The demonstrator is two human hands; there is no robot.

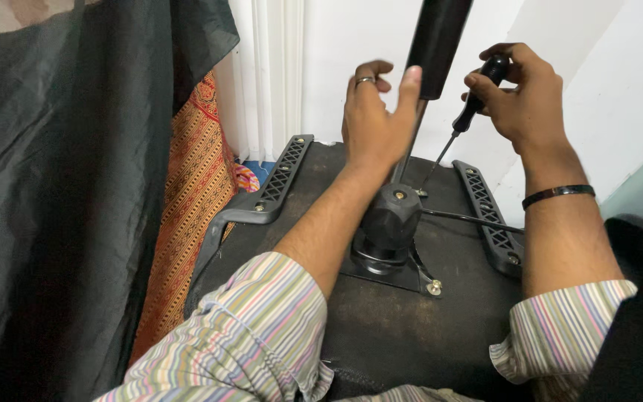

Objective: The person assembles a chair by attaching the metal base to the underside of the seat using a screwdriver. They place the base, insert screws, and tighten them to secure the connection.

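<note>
- Right hand [521, 93]: fingers curled around the black handle of a screwdriver [472, 112], held at the top right; a dark band sits on the wrist.
- Screwdriver: slim metal shaft slants down and left, tip at a small fitting on the mechanism plate just beside the column base.
- Left hand [376, 119]: fingers spread, ring on one finger, palm and thumb resting against the black gas-lift cylinder [434, 45]; not closed around it.
- Gas-lift cylinder: black tube rising out of frame, its thinner grey rod dropping into the black mechanism housing [388, 223].
- Mechanism housing: angular black block on a metal plate, screw visible at the plate's near right corner; a thin lever rod [470, 218] runs off to the right.
- Chair seat underside [381, 327]: dark, dusty, facing up, carrying the plate.
- Armrest brackets: left bracket [273, 186] and right bracket [489, 216], black, latticed, one each side of the housing.
- Sleeves: striped, both forearms.
- Surroundings: dark cloth [61, 193] and orange patterned fabric [195, 201] at left; white wall [619, 82] behind.
</note>
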